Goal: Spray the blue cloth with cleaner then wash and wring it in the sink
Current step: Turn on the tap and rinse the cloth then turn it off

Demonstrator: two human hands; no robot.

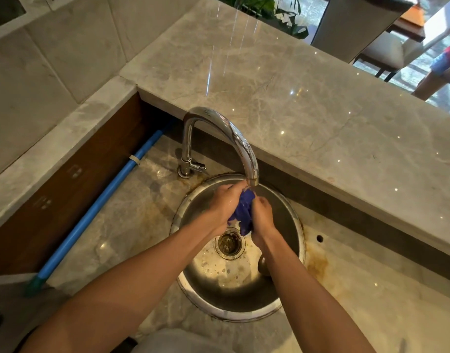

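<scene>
Under the tap spout, left hand and right hand grip the bunched blue cloth; best rubbed low over the sink, limiting splash.

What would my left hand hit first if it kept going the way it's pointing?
Probably the faucet spout: the left hand, gripping the blue cloth, points up toward its outlet just ahead. Depth is unclear, so it might pass beneath.
</scene>
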